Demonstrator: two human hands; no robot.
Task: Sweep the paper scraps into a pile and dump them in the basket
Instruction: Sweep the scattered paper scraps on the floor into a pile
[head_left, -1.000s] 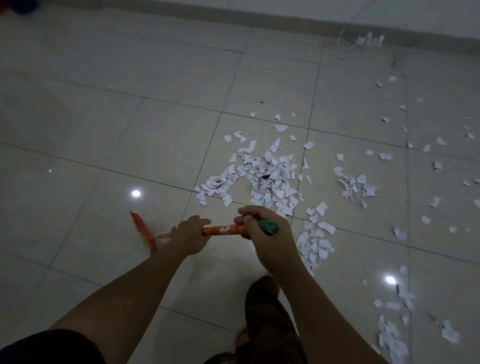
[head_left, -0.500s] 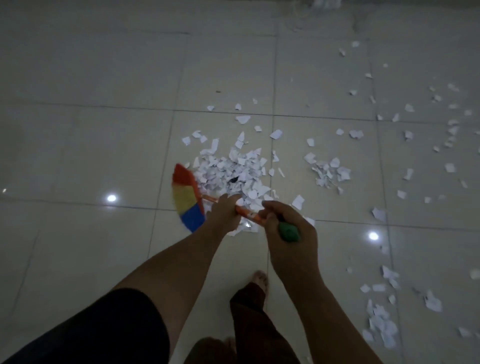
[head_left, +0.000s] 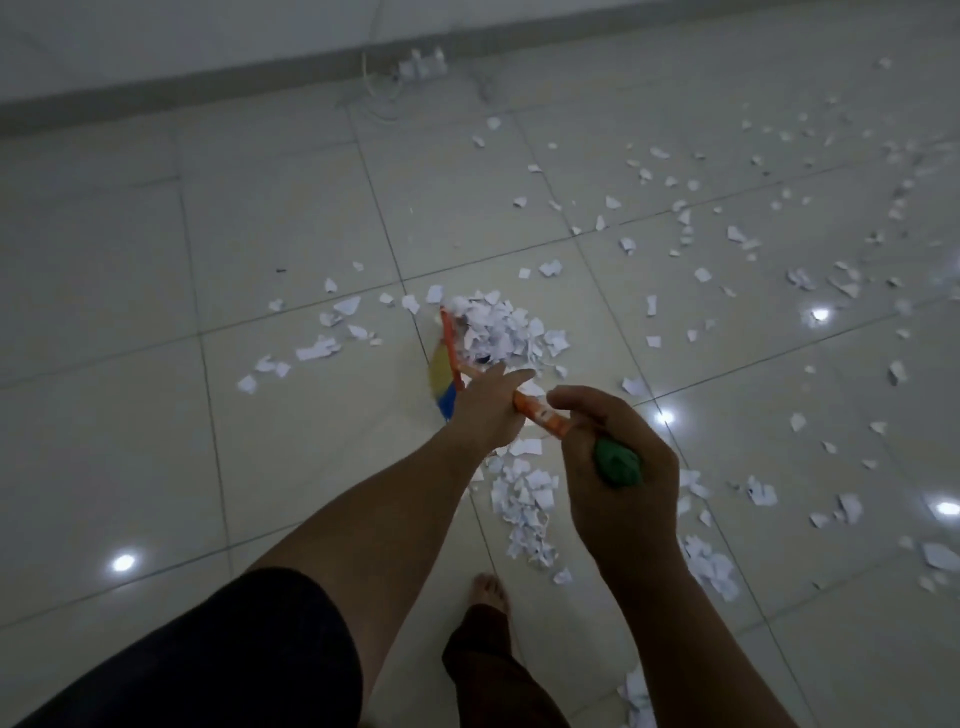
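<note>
Scraps of torn white paper (head_left: 498, 332) lie partly heaped against the orange-handled, multicoloured broom (head_left: 540, 415), many more strewn across the tiled floor (head_left: 156, 415). Left hand (head_left: 488, 410) and right hand (head_left: 618, 467) both grasp its handle; no basket shows.

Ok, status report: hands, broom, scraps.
Left hand and right hand both hold the broom. Its bristles against the pile. Right side: loose scraps scattered; basket not in view.

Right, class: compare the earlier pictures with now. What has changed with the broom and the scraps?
The broom head swung right from bare floor into the paper pile, bunching it tighter. The left hand and right hand kept gripping its handle; scattered scraps remain.
</note>
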